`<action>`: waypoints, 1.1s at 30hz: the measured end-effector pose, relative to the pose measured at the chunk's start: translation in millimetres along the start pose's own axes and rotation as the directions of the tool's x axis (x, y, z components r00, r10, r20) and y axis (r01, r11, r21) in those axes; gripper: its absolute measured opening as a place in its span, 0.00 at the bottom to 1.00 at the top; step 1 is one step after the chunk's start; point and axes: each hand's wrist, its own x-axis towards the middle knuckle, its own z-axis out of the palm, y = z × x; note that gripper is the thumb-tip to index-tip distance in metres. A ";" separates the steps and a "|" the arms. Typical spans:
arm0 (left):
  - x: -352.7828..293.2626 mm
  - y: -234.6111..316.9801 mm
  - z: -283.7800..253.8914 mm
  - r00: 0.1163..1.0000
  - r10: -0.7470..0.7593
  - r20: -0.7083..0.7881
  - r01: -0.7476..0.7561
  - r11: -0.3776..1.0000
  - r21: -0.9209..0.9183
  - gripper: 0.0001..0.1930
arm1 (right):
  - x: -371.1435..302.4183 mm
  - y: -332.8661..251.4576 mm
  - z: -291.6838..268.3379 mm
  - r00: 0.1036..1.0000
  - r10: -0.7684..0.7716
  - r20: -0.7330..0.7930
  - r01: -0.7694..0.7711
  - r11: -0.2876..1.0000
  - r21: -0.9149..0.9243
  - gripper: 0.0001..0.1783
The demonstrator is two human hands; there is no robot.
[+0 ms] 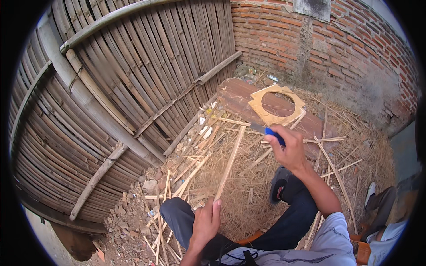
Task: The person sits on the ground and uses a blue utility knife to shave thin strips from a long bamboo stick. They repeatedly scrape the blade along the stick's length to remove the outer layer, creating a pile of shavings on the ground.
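Bamboo strip (230,162) in left hand (205,224); one knife (267,130) in right hand (290,150).

Soft daylight fills the yard, bright and even, with only faint shadows. The picture is round with black corners. The bamboo fence (115,88) and brick wall (337,48) bend near the rim. The middle looks sharp.

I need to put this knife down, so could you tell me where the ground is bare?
Barest is the brown board left of the wooden ring frame. The ground between the bamboo fence and brick wall is crowded with shavings and bamboo strips.
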 end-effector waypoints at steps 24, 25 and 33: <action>23.4 51.2 4.6 0.985 0.084 -0.150 -0.102 0.988 -0.117 0.14 | -28.3 -46.2 17.7 0.947 -0.247 0.205 0.251 0.968 0.007 0.17; 21.7 51.0 3.4 0.989 0.072 -0.132 -0.088 0.990 -0.113 0.14 | -26.3 -39.8 16.6 0.961 -0.223 0.165 0.232 0.972 -0.032 0.17; -7.0 11.5 2.8 0.999 -0.014 -0.044 0.009 0.994 -0.111 0.18 | 9.5 6.3 -24.8 0.983 0.091 -0.160 -0.102 0.993 -0.056 0.18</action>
